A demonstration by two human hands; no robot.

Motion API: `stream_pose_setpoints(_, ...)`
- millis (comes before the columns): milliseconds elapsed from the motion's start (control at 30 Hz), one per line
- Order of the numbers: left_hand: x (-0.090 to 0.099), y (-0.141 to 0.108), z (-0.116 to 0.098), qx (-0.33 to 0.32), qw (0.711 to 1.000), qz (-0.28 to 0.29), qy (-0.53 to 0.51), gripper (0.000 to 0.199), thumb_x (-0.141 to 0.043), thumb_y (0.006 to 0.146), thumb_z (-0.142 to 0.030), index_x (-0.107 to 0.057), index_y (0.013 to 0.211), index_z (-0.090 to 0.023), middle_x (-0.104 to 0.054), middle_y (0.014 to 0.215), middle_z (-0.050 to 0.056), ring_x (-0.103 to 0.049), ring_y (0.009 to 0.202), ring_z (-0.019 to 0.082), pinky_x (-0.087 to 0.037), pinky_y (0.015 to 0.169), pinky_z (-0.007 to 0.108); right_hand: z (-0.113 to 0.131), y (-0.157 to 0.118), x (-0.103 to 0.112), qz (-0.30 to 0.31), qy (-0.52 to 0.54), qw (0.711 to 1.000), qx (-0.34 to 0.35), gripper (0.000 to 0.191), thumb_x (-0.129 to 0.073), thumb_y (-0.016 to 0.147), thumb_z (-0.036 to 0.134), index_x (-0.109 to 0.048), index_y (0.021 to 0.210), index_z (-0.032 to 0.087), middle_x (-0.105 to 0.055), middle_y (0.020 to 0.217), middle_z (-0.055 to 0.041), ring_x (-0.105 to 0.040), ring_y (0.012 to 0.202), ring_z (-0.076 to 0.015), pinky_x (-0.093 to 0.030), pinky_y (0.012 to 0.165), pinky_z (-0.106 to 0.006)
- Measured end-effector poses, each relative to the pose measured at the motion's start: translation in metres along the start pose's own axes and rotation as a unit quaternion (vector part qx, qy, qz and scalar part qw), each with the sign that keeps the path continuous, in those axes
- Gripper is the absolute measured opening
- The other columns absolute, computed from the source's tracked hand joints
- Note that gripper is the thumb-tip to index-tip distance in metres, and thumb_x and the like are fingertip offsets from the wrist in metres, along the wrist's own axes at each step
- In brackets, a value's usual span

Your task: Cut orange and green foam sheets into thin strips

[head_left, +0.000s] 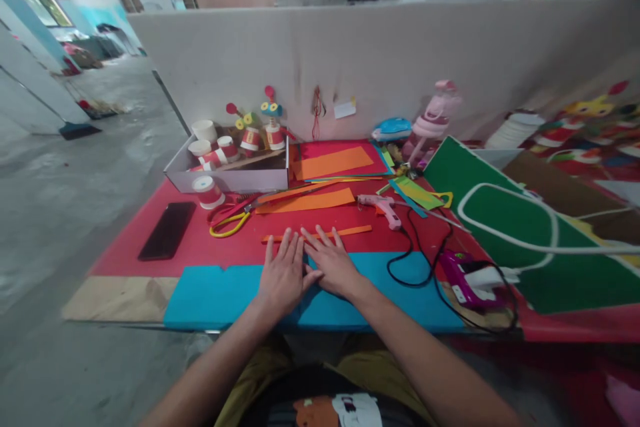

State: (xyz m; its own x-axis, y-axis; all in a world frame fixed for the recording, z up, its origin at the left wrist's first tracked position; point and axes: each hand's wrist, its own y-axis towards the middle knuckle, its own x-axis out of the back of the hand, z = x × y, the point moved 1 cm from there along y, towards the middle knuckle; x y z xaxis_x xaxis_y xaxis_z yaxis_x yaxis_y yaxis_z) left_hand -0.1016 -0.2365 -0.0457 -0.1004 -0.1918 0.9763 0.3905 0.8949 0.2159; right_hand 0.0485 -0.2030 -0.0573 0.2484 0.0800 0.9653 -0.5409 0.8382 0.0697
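Note:
Side by side, both my hands lie flat over a narrow orange paper strip (356, 231) and the blue sheet (215, 293) at the table's front. My left hand (284, 272) has its fingers stretched out, the fingertips on the strip. Fingers of my right hand (331, 261) are extended too, resting on the strip's middle, which they partly hide. Just beyond lies a wider orange paper piece (310, 201). Yellow-handled scissors (231, 223) are at the left of it. A pink hot glue gun (383, 209) lies to the right of my hands.
A black phone (167, 231) and a paper cup (208, 191) lie left. Behind, a white box (230, 180) holds cups and cup figures. At right are a purple power strip (467, 280), looping cables, a green board (520, 227) and a pink bottle (433, 120).

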Motion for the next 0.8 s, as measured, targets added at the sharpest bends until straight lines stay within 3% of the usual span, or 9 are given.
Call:
stream_pose_setpoints(300, -0.003, -0.011, 0.020, 0.030, 0.999, 0.000, 0.022, 0.076, -0.029, 0.097, -0.063, -0.045, 0.146, -0.007, -0.040, 0.154, 0.017, -0.027, 0.149, 0.031, -0.009, 0.123, 0.057, 0.002, 0.001, 0.000, -0.019, 0.005, 1.000, -0.012, 0.059, -0.034, 0.100, 0.055, -0.033, 0.154, 0.031, -0.027, 0.162, -0.0006, -0.018, 0.150, -0.0342, -0.009, 0.120, -0.062)
stream_pose_setpoints(500, 0.001, -0.034, 0.058, 0.068, 0.997, -0.003, 0.030, 0.070, -0.034, 0.097, -0.057, -0.045, 0.147, -0.009, -0.040, 0.154, 0.017, -0.032, 0.146, 0.034, -0.014, 0.121, 0.059, 0.001, 0.000, 0.000, -0.020, 0.018, 1.000, -0.013, 0.061, -0.033, 0.099, 0.059, -0.031, 0.155, 0.034, -0.026, 0.162, 0.0006, -0.016, 0.151, -0.0351, -0.008, 0.119, -0.065)
stream_pose_setpoints(600, 0.011, -0.039, 0.073, 0.092, 0.995, -0.013, 0.035, 0.067, -0.036, 0.097, -0.055, -0.051, 0.143, -0.008, -0.048, 0.148, 0.021, -0.034, 0.145, 0.036, -0.017, 0.119, 0.060, 0.001, 0.000, 0.000, -0.016, 0.021, 1.000, -0.013, 0.060, -0.033, 0.099, 0.060, -0.031, 0.154, 0.035, -0.025, 0.163, 0.0001, -0.015, 0.151, -0.0352, -0.007, 0.118, -0.066)
stream_pose_setpoints(700, 0.017, -0.031, 0.070, 0.087, 0.995, -0.039, 0.038, 0.064, -0.035, 0.098, -0.051, -0.051, 0.142, -0.008, -0.048, 0.149, 0.020, -0.029, 0.147, 0.035, -0.018, 0.120, 0.058, 0.004, 0.000, 0.002, -0.009, 0.022, 1.000, -0.020, 0.061, -0.033, 0.098, 0.062, -0.032, 0.154, 0.037, -0.024, 0.163, 0.0000, -0.015, 0.151, -0.0364, -0.007, 0.117, -0.067)
stream_pose_setpoints(800, 0.007, -0.018, 0.053, 0.005, 0.999, -0.036, 0.015, 0.062, -0.033, 0.100, -0.049, -0.043, 0.149, -0.011, -0.038, 0.156, 0.014, -0.028, 0.149, 0.029, -0.023, 0.121, 0.051, 0.008, 0.001, 0.004, -0.005, 0.018, 0.999, -0.033, 0.060, -0.033, 0.098, 0.061, -0.032, 0.153, 0.037, -0.024, 0.163, -0.0003, -0.014, 0.151, -0.0368, -0.005, 0.117, -0.067)
